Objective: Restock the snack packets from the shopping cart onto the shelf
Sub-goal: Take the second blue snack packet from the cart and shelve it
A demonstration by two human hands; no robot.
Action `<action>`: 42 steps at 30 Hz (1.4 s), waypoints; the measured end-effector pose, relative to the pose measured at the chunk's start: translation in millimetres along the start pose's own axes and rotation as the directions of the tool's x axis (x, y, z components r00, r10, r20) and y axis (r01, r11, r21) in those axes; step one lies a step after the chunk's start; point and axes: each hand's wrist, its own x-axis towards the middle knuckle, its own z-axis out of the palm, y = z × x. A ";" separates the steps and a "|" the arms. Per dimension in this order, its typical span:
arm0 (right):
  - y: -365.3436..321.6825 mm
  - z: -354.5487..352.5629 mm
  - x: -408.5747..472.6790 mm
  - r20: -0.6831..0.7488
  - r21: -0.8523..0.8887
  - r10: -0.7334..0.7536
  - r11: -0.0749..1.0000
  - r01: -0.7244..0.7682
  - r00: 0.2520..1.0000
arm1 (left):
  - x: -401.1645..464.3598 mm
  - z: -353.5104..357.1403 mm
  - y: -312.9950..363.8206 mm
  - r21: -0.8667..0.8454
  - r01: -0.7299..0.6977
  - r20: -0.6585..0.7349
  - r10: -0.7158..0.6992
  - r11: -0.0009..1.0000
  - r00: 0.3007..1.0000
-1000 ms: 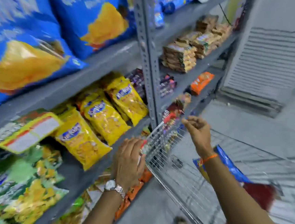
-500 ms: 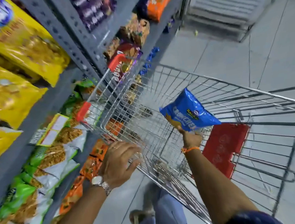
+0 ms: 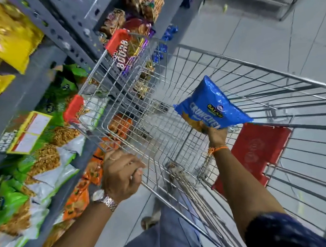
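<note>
Blue crinkly foil snack packet (image 3: 212,104): light, soft, slippery; right grip (image 3: 216,135) clamped on lower edge; left grip (image 3: 122,175) closed on wire cart rim (image 3: 158,190).

Glossy plastic blue packet (image 3: 214,107); shiny metal wire cart (image 3: 251,64); matt grey metal shelf (image 3: 27,90)

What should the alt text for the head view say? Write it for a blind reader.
A person's right hand lifts a blue snack packet above a wire shopping cart, while the left hand grips the cart's near rim. A grey shelf on the left holds yellow, green and orange packets.
</note>
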 end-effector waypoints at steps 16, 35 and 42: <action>-62.8 13.6 -58.1 0.021 0.024 -0.211 0.977 0.211 0.977 | 10.4 -11.4 1.8 0.094 0.011 0.067 -0.018 0.995 0.998; -305.4 135.0 -352.8 0.541 0.340 -0.605 0.793 0.506 0.584 | -0.6 -297.7 87.3 0.281 0.235 -0.447 -0.090 0.931 0.890; -379.3 156.5 -504.7 0.662 0.556 -0.713 0.674 0.487 0.232 | -58.9 -451.9 122.4 0.462 0.511 -0.748 0.009 0.725 0.663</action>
